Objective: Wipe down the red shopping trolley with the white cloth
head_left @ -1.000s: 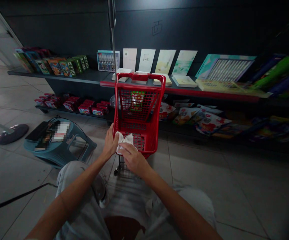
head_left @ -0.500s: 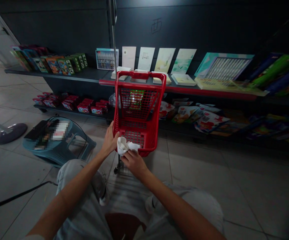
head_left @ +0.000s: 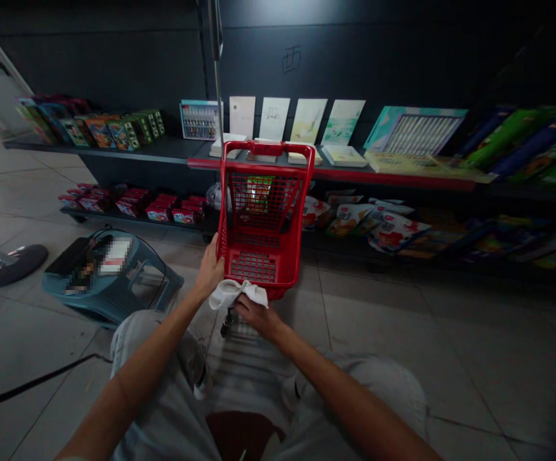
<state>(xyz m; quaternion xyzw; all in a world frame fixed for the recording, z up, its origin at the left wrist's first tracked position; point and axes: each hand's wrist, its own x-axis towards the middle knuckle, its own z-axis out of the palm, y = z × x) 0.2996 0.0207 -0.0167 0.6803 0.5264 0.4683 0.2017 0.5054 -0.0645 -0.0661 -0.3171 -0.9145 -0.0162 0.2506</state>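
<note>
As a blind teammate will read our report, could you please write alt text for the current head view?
A person's left hand grips the side of a red shopping cart; the right hand holds a white cloth at the nearest rim. A blue stool stands at left; behind the cart, shelves display booklets.

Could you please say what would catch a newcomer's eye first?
Probably the bright red plastic shopping cart, mid-view before the dark shelves. Next, the crumpled white cloth in the bare right hand, at the cart's near edge. The bare left hand is at its left side.
</note>
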